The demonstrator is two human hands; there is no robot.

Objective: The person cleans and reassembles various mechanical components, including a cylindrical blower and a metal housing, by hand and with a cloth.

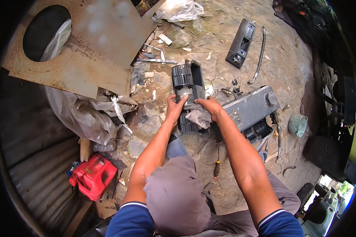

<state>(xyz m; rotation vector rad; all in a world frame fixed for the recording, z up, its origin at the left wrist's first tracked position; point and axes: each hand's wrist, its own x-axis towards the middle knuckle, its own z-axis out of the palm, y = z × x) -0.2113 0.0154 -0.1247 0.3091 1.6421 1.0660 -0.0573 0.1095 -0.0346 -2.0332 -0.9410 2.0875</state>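
In front of me is a black twin-wheel blower unit [182, 76], with one ribbed fan wheel at its far end and another [188, 123] at its near end. My left hand [175, 107] grips its middle from the left, the thumb lying along the motor part. From the right, my right hand [210, 106] pinches a crumpled grey rag [199, 116] against the same middle part. The rag covers part of the near fan wheel. The fingertips under the unit are hidden.
A grey metal tank [251, 106] with a cap lies at right, near a screwdriver [217, 168] and a green twine ball [297, 125]. Further off are a black plastic panel [240, 43] and a hose [261, 55]. At left are a red jerrycan [94, 177] and a rusty sheet [95, 43].
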